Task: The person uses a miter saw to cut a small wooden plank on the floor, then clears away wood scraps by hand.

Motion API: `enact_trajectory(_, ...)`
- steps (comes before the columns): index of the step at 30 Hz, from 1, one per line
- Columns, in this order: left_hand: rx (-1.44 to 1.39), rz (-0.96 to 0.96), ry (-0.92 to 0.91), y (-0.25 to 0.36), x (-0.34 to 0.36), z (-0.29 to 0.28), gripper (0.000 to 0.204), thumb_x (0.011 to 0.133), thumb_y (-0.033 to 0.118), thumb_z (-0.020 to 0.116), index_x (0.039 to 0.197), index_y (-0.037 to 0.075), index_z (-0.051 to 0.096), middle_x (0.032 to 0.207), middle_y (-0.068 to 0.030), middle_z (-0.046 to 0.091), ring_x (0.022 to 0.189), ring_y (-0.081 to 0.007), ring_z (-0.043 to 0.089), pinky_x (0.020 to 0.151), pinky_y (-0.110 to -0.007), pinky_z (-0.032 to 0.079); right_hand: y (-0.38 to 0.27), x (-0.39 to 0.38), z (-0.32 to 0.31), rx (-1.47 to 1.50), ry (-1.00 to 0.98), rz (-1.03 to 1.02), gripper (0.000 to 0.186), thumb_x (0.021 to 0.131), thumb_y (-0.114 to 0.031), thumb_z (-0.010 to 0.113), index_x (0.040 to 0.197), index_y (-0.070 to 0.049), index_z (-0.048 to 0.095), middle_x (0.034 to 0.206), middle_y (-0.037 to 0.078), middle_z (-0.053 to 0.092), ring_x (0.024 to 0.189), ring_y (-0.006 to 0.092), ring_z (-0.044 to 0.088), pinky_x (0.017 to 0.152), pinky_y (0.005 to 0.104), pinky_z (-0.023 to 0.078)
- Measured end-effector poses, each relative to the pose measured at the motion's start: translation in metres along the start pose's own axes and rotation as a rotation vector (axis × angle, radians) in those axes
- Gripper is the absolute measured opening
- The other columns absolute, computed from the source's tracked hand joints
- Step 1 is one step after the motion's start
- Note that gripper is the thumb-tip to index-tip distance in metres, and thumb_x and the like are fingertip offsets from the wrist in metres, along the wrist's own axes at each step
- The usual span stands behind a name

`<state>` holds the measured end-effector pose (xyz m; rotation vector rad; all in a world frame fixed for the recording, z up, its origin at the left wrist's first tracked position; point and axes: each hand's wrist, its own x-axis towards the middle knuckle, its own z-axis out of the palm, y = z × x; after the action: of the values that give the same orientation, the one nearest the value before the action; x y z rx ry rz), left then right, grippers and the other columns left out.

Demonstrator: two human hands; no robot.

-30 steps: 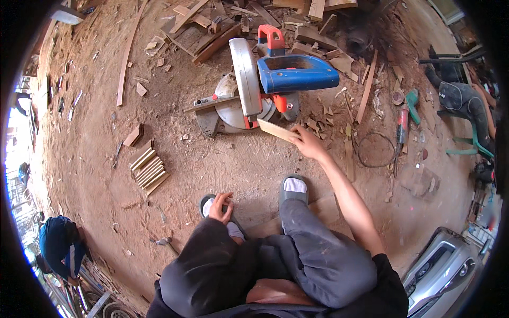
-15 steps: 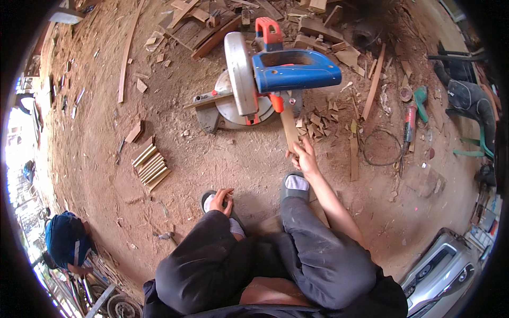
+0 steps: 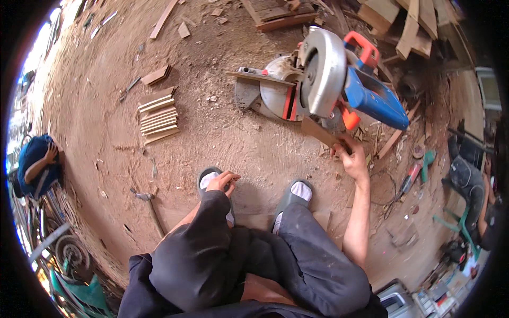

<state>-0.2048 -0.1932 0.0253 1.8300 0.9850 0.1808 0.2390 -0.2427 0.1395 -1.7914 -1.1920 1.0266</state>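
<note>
My right hand (image 3: 352, 160) pinches the near end of a flat wooden strip (image 3: 318, 131). The strip's far end lies at the front of the mitre saw (image 3: 324, 71), under the blade guard and the blue handle. Another thin wood piece (image 3: 261, 78) lies across the saw's base on its left side. My left hand (image 3: 221, 182) hangs over my left knee, above the slipper, fingers loosely apart with nothing in them.
A row of cut wood pieces (image 3: 159, 117) lies left on the dirt floor, with a hammer (image 3: 150, 209) nearer me. Offcuts (image 3: 379, 16) are heaped behind the saw. To the right lie an angle grinder (image 3: 413, 175) and a cord. Another person (image 3: 40, 164) is at far left.
The view has turned, so the saw now appears farther right and tilted. My right hand has brought the strip closer against the saw's front. My left hand stays at the knee.
</note>
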Motion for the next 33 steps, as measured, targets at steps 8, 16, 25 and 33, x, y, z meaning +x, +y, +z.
enact_trajectory(8,-0.039,0.029,0.029,-0.002,-0.005,-0.005,0.022,0.093,0.003,0.060,0.112,0.008,0.069,0.098,-0.0106,0.069,0.084,-0.0291,0.070,0.073,-0.038,0.057,0.014,-0.017,0.036,-0.008,-0.116,0.161,0.025,0.099,-0.017,0.071,0.117,0.000,0.069,0.089,0.006,0.074,0.076,0.0126,0.070,0.070,0.0296,0.053)
enact_trajectory(16,-0.081,0.025,0.063,-0.007,-0.003,-0.002,0.018,0.094,0.010,0.066,0.111,0.007,0.070,0.098,-0.0114,0.068,0.078,-0.0276,0.069,0.070,-0.037,0.056,0.042,-0.055,0.132,0.366,-0.369,0.419,0.022,0.102,-0.017,0.065,0.115,0.000,0.068,0.081,0.007,0.075,0.061,0.0051,0.061,0.050,0.0212,0.044)
enact_trajectory(25,-0.863,-0.379,-0.059,0.001,0.018,-0.007,0.031,0.096,0.019,0.076,0.115,-0.005,0.070,0.099,-0.0096,0.076,0.090,-0.0152,0.071,0.083,-0.031,0.056,0.031,-0.072,0.189,0.597,-0.482,0.548,0.025,0.103,-0.021,0.066,0.120,-0.002,0.069,0.085,0.008,0.077,0.055,0.0025,0.056,0.044,0.0183,0.038)
enact_trajectory(33,-0.999,-0.400,0.587,-0.061,0.044,-0.064,0.025,0.106,0.025,0.061,0.110,0.001,0.068,0.100,-0.0059,0.071,0.090,-0.0152,0.066,0.084,-0.031,0.053,0.051,-0.063,0.176,0.549,-0.257,0.457,0.027,0.104,-0.018,0.061,0.125,-0.001,0.065,0.107,0.014,0.076,0.066,0.0087,0.065,0.050,0.0206,0.049)
